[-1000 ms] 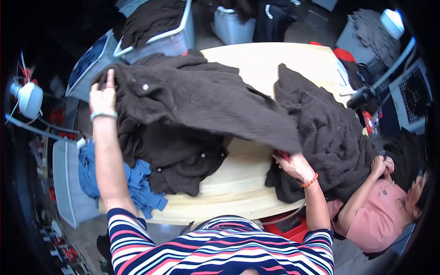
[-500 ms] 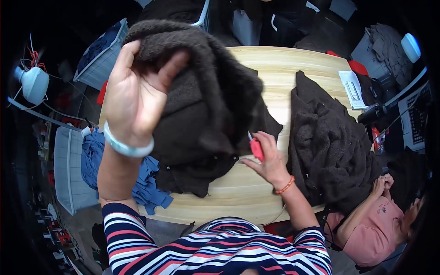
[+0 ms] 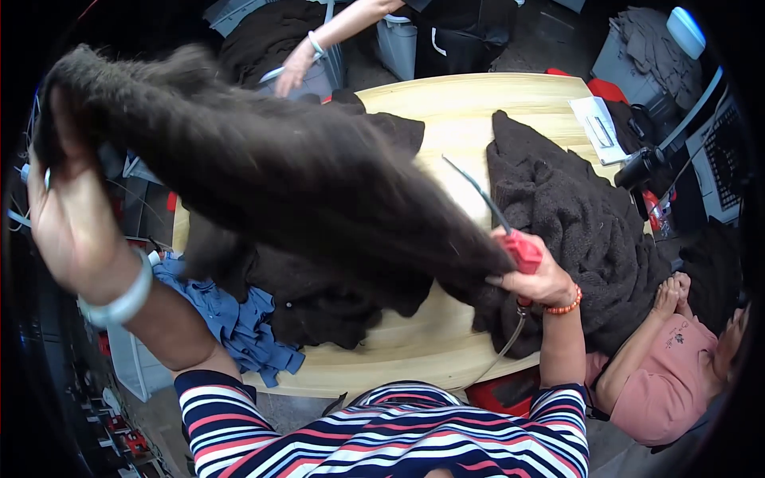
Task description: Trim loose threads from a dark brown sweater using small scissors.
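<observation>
A dark brown fleecy garment (image 3: pixel 279 199) is stretched in the air across the table, smeared by motion. My left hand (image 3: pixel 76 227) holds its raised far-left end, fingers partly hidden in the cloth. Near the middle right, my right hand (image 3: pixel 546 275) is closed round a red air blow gun (image 3: pixel 524 252) with a long thin dark nozzle and a hose trailing down. The garment's lower right end meets this hand, apparently pinched by its thumb. Beneath the raised cloth, more dark brown fabric (image 3: pixel 319 315) lies on the table.
A heap of dark brown garments (image 3: pixel 558 239) covers the table's right side. Blue cloth (image 3: pixel 247 327) hangs at the left edge of the wooden table (image 3: pixel 414 350). A white paper (image 3: pixel 598 131) lies far right. Another person's arm (image 3: pixel 351 28) reaches in; someone in pink (image 3: pixel 661 382) sits right.
My left hand has swung left with the garment, pulling it out long. My right hand has moved right with the blow gun, its nozzle now in full view. Another person's arm has appeared at the far side.
</observation>
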`<move>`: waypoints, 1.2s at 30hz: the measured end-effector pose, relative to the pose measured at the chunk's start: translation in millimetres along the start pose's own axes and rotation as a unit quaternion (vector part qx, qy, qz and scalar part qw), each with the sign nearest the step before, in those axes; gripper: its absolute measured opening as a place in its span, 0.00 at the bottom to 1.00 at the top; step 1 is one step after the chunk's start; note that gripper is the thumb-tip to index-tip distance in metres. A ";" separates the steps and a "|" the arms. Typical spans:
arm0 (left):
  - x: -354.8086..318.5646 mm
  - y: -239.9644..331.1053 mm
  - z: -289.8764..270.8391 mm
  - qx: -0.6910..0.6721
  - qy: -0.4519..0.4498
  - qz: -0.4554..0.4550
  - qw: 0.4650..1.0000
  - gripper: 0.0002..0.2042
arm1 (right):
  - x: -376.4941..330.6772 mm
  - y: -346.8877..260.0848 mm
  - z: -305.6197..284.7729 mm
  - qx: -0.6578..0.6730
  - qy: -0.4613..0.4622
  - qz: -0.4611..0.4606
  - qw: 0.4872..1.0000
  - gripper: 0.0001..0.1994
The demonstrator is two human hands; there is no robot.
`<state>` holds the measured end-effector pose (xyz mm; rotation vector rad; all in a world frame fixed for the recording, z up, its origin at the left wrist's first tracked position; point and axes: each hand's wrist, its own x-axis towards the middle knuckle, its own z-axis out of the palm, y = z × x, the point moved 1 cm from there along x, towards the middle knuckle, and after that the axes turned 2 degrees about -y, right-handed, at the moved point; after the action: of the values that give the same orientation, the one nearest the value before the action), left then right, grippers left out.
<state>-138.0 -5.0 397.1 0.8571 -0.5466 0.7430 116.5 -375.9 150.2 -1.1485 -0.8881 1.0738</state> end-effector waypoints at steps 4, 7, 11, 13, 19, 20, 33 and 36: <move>17.2 -25.3 -90.0 0.149 0.216 0.078 0.962 0.18 | 50.9 15.0 9.6 -0.084 0.045 -0.010 0.995 0.19; -11.7 -106.6 -182.1 0.281 0.363 0.046 0.887 0.11 | 87.5 86.4 -1.8 -0.200 0.098 0.005 0.975 0.16; -131.0 -162.8 -273.5 0.599 0.429 -0.111 0.667 0.10 | 100.1 152.6 4.9 -0.310 0.149 0.046 0.938 0.14; -155.9 -208.1 -205.3 0.740 0.175 -0.103 0.641 0.17 | 80.1 127.1 12.1 -0.311 0.139 0.110 0.934 0.15; -206.8 -274.1 -162.2 0.843 -0.178 -0.268 0.431 0.32 | 54.2 102.7 33.1 -0.369 0.095 0.103 0.919 0.16; -212.0 -275.8 -173.9 0.843 -0.174 -0.306 0.407 0.32 | 52.9 100.5 36.0 -0.382 0.086 0.117 0.913 0.16; -246.9 -282.8 -195.0 0.828 -0.226 -0.301 0.415 0.25 | 138.8 113.6 59.8 -0.428 -0.003 0.167 0.888 0.16; -246.6 -284.9 -196.3 0.826 -0.232 -0.295 0.420 0.25 | 156.9 115.5 66.4 -0.418 0.012 0.160 0.894 0.17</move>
<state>-48.0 -55.5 -15.1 3.0183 0.3356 0.0785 73.2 -200.0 52.6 -2.0778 -1.2182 0.9371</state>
